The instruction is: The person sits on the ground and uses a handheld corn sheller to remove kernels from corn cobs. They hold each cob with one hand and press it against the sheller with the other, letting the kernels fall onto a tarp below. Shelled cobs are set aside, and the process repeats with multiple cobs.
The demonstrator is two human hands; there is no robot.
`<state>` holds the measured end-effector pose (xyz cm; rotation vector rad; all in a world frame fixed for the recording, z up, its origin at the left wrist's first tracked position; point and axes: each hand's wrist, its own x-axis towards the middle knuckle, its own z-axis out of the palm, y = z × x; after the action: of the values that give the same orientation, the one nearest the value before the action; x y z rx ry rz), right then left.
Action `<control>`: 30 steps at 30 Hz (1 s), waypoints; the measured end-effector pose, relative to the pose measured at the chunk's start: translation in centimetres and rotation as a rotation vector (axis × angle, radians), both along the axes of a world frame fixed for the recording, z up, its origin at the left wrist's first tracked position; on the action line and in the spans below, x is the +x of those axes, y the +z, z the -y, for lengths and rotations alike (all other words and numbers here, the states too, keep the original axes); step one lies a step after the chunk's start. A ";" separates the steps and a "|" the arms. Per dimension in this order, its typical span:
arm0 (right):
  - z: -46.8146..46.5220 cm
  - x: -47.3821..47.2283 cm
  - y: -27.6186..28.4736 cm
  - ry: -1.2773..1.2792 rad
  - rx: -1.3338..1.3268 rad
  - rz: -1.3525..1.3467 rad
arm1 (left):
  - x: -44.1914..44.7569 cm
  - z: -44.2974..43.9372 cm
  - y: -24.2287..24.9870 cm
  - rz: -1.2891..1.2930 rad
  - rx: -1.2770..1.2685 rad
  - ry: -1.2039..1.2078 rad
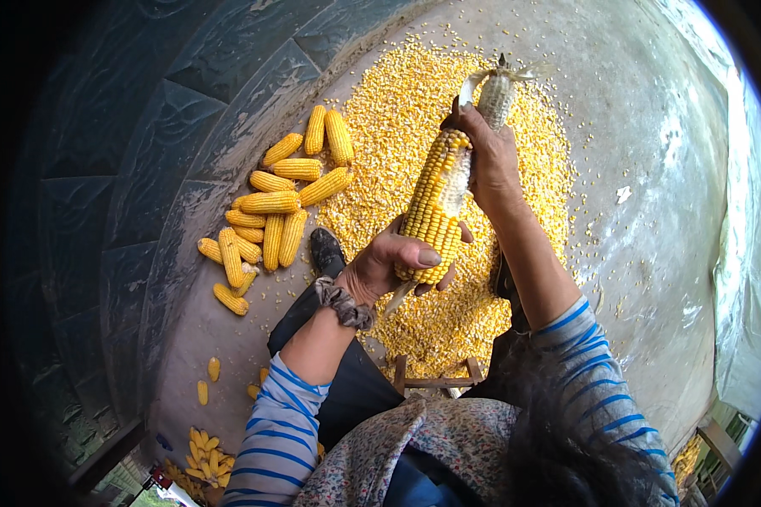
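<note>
My left hand (393, 256) grips the lower end of a yellow ear of corn (432, 203), thumb across the kernels and fingers behind. A strip along the ear's upper right side is bare of kernels. In my right hand (491, 149) is a pale, stripped corncob (498, 98) with dry husk at its top end. That hand lies against the upper right side of the ear; whether the cob touches the ear is hidden by the hand. Beneath both hands spreads a wide heap of loose corn kernels (393, 127) on the floor.
Several whole ears of corn (269, 203) lie left of the kernels, beside a dark tiled wall (190, 101). My dark shoe (326, 250) touches the heap's left edge. A wooden stool frame (437, 382) shows between my legs. More ears (209, 459) are piled at the lower left. Plastic sheeting (732, 253) hangs at right.
</note>
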<state>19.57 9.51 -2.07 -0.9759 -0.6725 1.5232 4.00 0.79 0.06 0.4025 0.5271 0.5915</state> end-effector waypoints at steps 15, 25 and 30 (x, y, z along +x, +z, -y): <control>-1.0 0.1 -1.7 -0.072 0.016 0.092 | 0.5 0.0 -1.4 -0.498 0.272 0.004; -0.2 0.3 -0.6 0.333 -0.013 -0.163 | 0.1 -0.7 -3.1 -1.138 0.725 0.152; 0.0 -1.2 -1.3 0.119 -0.048 0.114 | 0.6 -0.5 -2.7 -1.241 0.839 0.180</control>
<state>18.38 9.51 -3.35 -1.0819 -0.7897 1.6023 4.63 1.33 -2.67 1.5718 1.5099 0.6773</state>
